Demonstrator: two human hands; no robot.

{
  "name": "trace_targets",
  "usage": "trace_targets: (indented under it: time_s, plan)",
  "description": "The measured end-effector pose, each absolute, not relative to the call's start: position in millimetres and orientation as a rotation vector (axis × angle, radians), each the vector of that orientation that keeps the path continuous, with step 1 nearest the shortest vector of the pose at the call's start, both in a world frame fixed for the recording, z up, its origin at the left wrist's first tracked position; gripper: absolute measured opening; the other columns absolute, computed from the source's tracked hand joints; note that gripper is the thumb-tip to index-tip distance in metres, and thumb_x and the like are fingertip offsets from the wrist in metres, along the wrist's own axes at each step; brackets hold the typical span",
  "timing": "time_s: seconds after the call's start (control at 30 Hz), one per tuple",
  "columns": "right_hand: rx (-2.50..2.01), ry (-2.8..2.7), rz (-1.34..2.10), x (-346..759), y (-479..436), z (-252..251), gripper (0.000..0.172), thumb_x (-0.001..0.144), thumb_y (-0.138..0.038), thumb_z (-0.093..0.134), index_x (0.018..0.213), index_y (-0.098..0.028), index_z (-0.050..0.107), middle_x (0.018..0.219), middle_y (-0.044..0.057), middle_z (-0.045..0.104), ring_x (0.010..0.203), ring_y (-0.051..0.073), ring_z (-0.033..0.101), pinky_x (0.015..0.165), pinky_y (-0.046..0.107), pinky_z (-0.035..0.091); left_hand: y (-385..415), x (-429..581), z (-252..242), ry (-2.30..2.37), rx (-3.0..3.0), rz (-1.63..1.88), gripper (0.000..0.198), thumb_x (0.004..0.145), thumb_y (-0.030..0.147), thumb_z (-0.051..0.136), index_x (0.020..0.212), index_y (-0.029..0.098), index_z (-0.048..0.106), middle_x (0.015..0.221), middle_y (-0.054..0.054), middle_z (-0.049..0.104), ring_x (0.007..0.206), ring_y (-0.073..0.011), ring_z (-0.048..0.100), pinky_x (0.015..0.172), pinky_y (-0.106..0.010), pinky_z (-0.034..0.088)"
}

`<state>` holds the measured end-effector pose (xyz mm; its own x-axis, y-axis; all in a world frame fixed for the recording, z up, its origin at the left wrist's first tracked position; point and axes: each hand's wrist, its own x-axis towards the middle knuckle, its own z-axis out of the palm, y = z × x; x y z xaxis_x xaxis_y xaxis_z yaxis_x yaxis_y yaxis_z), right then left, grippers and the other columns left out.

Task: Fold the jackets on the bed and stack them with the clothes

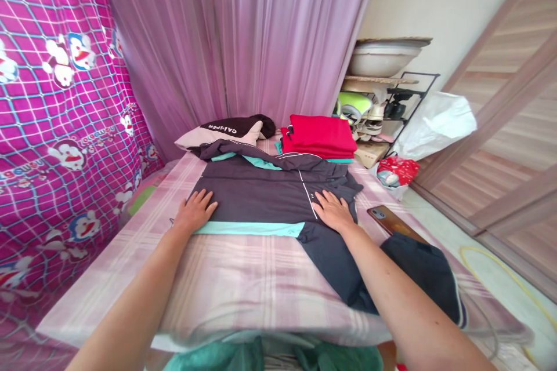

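Observation:
A dark jacket (pixel 256 194) with a turquoise side strip and white piping lies spread sideways over a plaid cloth-covered table (pixel 217 284). My left hand (pixel 198 211) rests flat on its left end, fingers spread. Near the shoulder end, beside a white piping line, my right hand (pixel 333 208) presses flat with fingers apart. One dark sleeve stretches toward the front right, passing under my right forearm. The jacket's far half is bunched and rumpled, with turquoise showing in its folds. Neither hand grips anything.
Behind the jacket sit a black and cream bundle (pixel 235 127) lettered CAMPER and a folded red stack (pixel 322 136). A phone (pixel 394 222) lies at the right, beside dark cloth (pixel 424 269). Beyond stand a shoe rack (pixel 400 98) and plastic bags (pixel 435 124). Purple curtains (pixel 243 35) hang behind.

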<state>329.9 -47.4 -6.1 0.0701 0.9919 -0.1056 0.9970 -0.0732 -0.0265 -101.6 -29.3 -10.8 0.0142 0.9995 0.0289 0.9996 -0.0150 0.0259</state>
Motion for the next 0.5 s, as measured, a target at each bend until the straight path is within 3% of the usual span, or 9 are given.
trace_targets:
  time_s: [0.17,0.33,0.4,0.5]
  plan:
    - [2.383,2.052,-0.053,339.2,-46.2,2.0,0.062,0.104,-0.046,0.020,0.160,-0.021,0.024,0.167,0.010,0.021,0.153,0.023,0.018,0.122,0.052,0.017,-29.8,-98.6,-10.9,-2.186,-2.244,-0.053,0.063,0.098,0.049,0.028,0.154,0.023,0.038,0.162,-0.011,0.034,0.150,-0.0307,0.030,0.117,-0.057,0.028]
    - [2.427,1.925,-0.118,362.3,-49.0,-2.8,0.062,0.104,-0.049,0.023,0.157,-0.020,0.034,0.166,0.010,0.022,0.153,0.026,0.019,0.120,0.055,0.021,-27.1,-103.3,-15.0,-2.177,-2.242,-0.050,0.064,0.097,0.051,0.028,0.154,0.024,0.038,0.163,-0.010,0.034,0.149,-0.0309,0.030,0.116,-0.057,0.029]
    - [2.444,1.983,-0.050,367.6,-51.7,-5.0,0.058,0.104,-0.045,0.025,0.154,-0.020,0.040,0.165,0.010,0.028,0.151,0.025,0.024,0.119,0.053,0.024,-26.1,-104.2,-16.4,-2.160,-2.245,-0.075,0.064,0.097,0.051,0.028,0.154,0.024,0.039,0.162,-0.011,0.036,0.149,-0.0313,0.031,0.115,-0.058,0.031]
    - [2.604,1.994,0.190,373.8,-57.5,-3.0,0.049,0.103,-0.032,0.030,0.143,-0.018,0.055,0.152,0.013,0.049,0.139,0.024,0.045,0.113,0.043,0.035,-26.1,-103.4,-16.2,-2.145,-2.238,-0.083,0.065,0.096,0.050,0.028,0.153,0.022,0.040,0.161,-0.012,0.037,0.148,-0.0317,0.032,0.115,-0.058,0.032]
